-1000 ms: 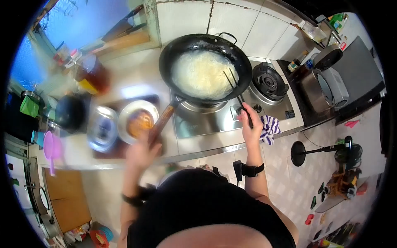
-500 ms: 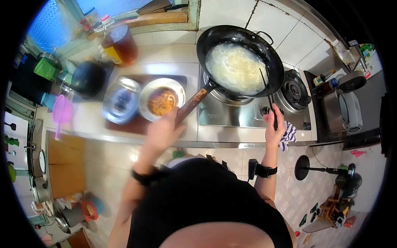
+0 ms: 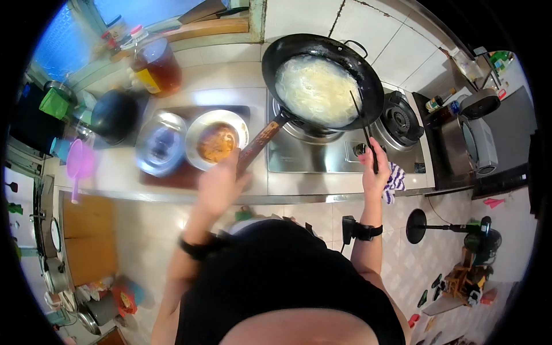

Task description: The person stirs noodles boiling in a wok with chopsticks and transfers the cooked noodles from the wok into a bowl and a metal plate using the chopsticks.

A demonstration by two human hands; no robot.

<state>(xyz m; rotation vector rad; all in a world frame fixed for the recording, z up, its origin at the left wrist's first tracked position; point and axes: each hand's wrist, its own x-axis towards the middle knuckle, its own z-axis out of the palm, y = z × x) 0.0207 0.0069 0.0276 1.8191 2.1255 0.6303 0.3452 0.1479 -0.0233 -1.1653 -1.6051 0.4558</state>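
Observation:
A black wok (image 3: 370, 95) with pale noodles (image 3: 318, 89) in cloudy liquid sits over the left burner. Its wooden handle (image 3: 261, 141) slants down to my left hand (image 3: 218, 187), which is closed round the handle's end and slightly blurred. Just beyond those fingers, a white bowl (image 3: 194, 129) holds an orange-brown saucy food. My right hand (image 3: 375, 169) is closed on dark chopsticks (image 3: 363, 123), whose tips reach over the wok's near right side by the noodles.
Beside the bowl stands a bluish basin (image 3: 146, 155). A pink ladle (image 3: 80, 158), a dark pot (image 3: 117, 117) and a jug of amber liquid (image 3: 167, 69) are farther left. The right burner (image 3: 401, 118) is bare. A striped cloth (image 3: 395, 178) hangs at the counter edge.
The whole view has shifted slightly, so the counter and wok appear farther left. Both hands keep their grips, and the chopsticks stay at the wok's right side.

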